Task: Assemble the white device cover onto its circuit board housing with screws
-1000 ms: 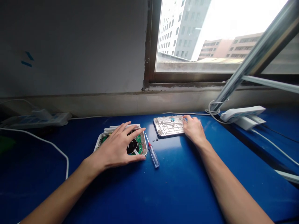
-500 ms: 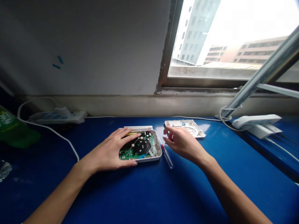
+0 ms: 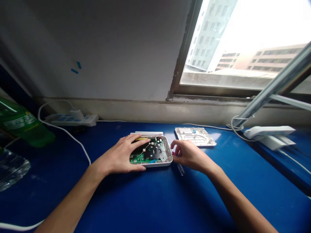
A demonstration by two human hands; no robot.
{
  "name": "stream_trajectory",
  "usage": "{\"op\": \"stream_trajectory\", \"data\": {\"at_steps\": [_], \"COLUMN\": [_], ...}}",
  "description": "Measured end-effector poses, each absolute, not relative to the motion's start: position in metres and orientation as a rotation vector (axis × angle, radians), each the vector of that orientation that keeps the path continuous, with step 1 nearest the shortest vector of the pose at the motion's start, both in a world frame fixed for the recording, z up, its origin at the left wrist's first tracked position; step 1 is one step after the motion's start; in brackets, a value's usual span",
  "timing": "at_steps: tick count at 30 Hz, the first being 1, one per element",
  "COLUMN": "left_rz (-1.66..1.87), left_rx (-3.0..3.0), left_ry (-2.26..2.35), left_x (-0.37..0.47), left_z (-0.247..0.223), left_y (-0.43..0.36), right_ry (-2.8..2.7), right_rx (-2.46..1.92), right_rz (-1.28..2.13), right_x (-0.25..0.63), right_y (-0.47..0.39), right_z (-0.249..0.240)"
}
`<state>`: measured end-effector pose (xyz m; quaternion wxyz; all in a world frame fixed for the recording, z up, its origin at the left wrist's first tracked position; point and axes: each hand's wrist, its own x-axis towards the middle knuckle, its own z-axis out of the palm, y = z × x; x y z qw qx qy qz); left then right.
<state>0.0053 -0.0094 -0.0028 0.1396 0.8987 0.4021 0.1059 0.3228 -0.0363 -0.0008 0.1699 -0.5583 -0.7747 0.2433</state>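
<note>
An opened electronic device (image 3: 167, 162) in a white casing lies on the blue table, its green circuit board and black round part exposed. My left hand (image 3: 120, 155) grips its left side, thumb along the near edge and fingers reaching over the top. At the right end of the casing, my right hand (image 3: 190, 154) has its thumb and fingers closed around the upper part of a screwdriver (image 3: 180, 170). The clear handle shows below the hand, with a bit of red between the fingertips. Behind that hand rests a white plastic cover (image 3: 198, 136), inner side up.
A green bottle (image 3: 26, 124) and a clear plastic bottle (image 3: 12, 168) are at the left. One power strip (image 3: 73, 119) with a white cable stands by the wall; another power strip (image 3: 269, 131) with plugged-in adapters is at the right, near a slanted metal pole (image 3: 264, 90).
My right hand has come down onto the screwdriver and closed its fingers on it. My left hand stays on the device. The camera view has shifted slightly left.
</note>
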Motion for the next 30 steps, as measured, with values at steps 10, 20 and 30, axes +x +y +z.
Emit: {"op": "stream_trajectory", "data": {"at_steps": [10, 20, 30], "left_rz": [0.307, 0.252, 0.274], "left_rx": [2.636, 2.646, 2.565], "left_ry": [1.144, 1.179, 1.233], "left_x": [0.014, 0.023, 0.019], "left_z": [-0.006, -0.01, -0.013], "left_y": [-0.01, -0.013, -0.012], "right_ry": [-1.728, -1.536, -1.56], "right_rx": [-1.34, -1.259, -1.3], "right_rz": [1.219, 1.07, 0.994], "right_x": [0.333, 0.333, 0.349], "right_y": [-0.033, -0.022, -0.023], "right_z": [0.013, -0.001, 0.009]}}
